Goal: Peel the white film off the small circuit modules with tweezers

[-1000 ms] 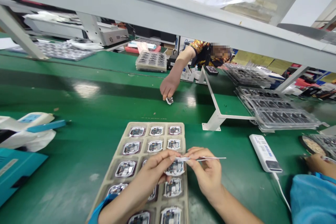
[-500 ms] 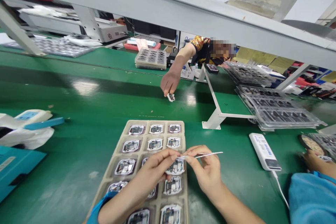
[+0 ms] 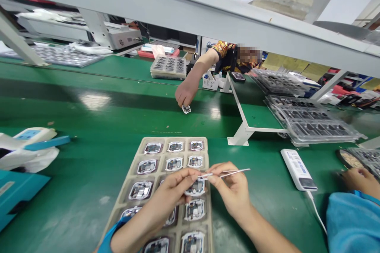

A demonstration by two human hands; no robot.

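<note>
A beige compartment tray (image 3: 185,154) lies in front of me with several white-framed electronic modules (image 3: 195,210) in its pockets. Over its right column, my left hand (image 3: 176,185) pinches a small, thin white piece (image 3: 205,175) between thumb and fingertips. My right hand (image 3: 233,189) is closed around slim tweezers (image 3: 239,172), whose back end sticks out to the right. The fingertips of both hands nearly meet at the white piece, and they hide the tweezers' tips. Below them sits another module (image 3: 196,188), partly covered by my left hand.
Across the green bench (image 3: 133,106), a co-worker's hand (image 3: 187,90) holds a small white-framed module (image 3: 186,109). A white power strip (image 3: 297,168) and another person's hand (image 3: 360,182) are at right. Clear trays (image 3: 314,120) rest on a low stand; a teal box (image 3: 18,193) lies left.
The co-worker's hand has moved slightly left with its module. My hands stay at nearly the same place, and the white piece between them shows a little more. The view has shifted slightly.
</note>
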